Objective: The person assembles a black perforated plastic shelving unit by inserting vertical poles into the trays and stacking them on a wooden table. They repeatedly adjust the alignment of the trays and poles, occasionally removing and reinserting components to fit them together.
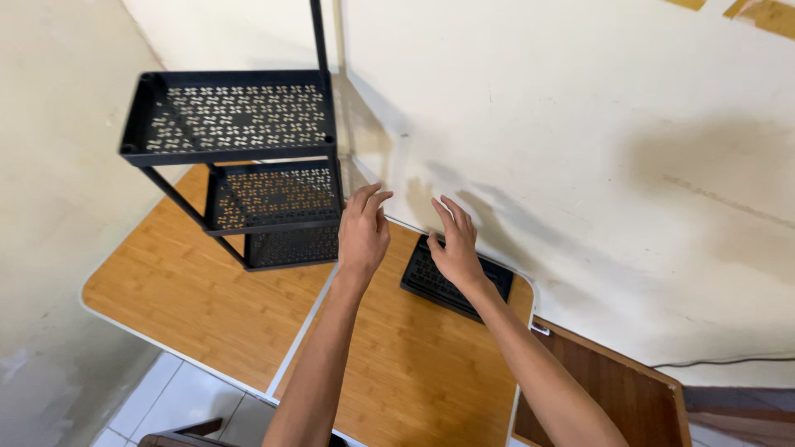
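Both hands reaching over a loose black perforated tray beside a three-tier rack

The left hand [363, 233] hovers with fingers spread and slightly curled, holding nothing, just at the rack's lower right corner; the right hand [454, 245] is likewise open and empty, its fingers fanned above the far edge of the flat black tray [451, 285], which lies on the wooden tabletop [207, 298] against the wall [580, 149], at about three o'clock from the black tiered rack [240, 165]; whether the fingertips touch the tray I cannot tell; the rack stands at ten o'clock from the hands, upright, its shelves stacked; a sound grip, I judge, would take the tray by two opposite rims, one hand each, keeping it level and clear of the rack's posts; a darker wooden surface [613, 397] sits at five o'clock.
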